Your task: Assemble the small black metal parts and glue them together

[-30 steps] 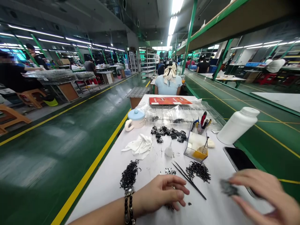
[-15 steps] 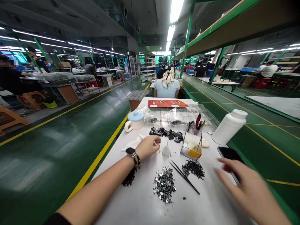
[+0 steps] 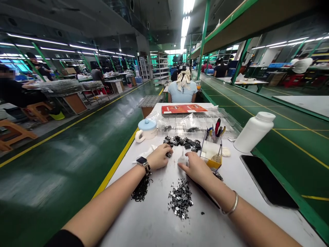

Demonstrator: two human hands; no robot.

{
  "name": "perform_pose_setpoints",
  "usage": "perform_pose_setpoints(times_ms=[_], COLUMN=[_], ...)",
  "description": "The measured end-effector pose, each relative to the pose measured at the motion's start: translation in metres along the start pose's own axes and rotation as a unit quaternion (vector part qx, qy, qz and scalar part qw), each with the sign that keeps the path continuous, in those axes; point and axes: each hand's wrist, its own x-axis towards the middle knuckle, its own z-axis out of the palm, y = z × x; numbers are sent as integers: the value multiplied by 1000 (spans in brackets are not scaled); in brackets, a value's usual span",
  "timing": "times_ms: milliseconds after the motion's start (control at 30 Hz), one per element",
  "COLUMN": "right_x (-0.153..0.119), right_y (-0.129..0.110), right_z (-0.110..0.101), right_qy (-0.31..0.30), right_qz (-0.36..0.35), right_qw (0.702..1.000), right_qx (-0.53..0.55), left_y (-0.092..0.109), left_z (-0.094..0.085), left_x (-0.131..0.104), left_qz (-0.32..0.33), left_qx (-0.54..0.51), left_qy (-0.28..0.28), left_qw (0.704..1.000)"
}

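My left hand (image 3: 159, 156), with a watch and beaded bracelet at the wrist, is closed. Small black parts (image 3: 169, 154) show at its curled fingertips. Across from it, my right hand (image 3: 197, 168) has thumb and index finger apart beside a small white nozzle bottle (image 3: 182, 158), partly hidden by the fingers; I cannot tell if they touch it. Beyond both hands lies a row of black and silver parts (image 3: 180, 141). A heap of shiny black clips (image 3: 180, 199) sits nearer. My right forearm mostly covers the black tweezers (image 3: 209, 198).
A lidded mug (image 3: 147, 129) stands left, a white bottle (image 3: 254, 132) right, above a phone (image 3: 268, 180). A clear tool holder (image 3: 212, 154) is by my right hand. Clear trays (image 3: 177, 123) and red card (image 3: 183, 108) lie behind. A person (image 3: 182, 91) sits ahead.
My right hand has moved left and forward from near the phone to the small nozzle bottle, and its forearm now covers the tweezers. My left hand has shifted slightly left, its fingers curled down.
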Motion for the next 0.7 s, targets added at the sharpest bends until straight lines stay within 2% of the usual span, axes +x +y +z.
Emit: perform_pose_setpoints(times_ms=[167,267,367,500,600,700], right_x=[8,5,-6,-33,-52,-64], right_y=[2,2,3,13,29,45], right_z=[7,5,-2,-11,-20,-31], right_qy=[4,25,39,31,52,110], right_qz=[-8,-15,-19,-7,24,48], right_qw=[999,993,975,924,878,830], right_qx=[52,115,216,382,476,544], left_y=[5,6,7,20,45,74], left_z=[11,18,17,3,-9,-11], left_x=[-6,-1,2,-7,-27,-53], left_qz=[-92,-111,-107,-82,-47,-21], left_qx=[33,25,-5,-71,-131,-191], left_qy=[57,62,62,70,71,48], left_qw=[994,992,992,992,988,980])
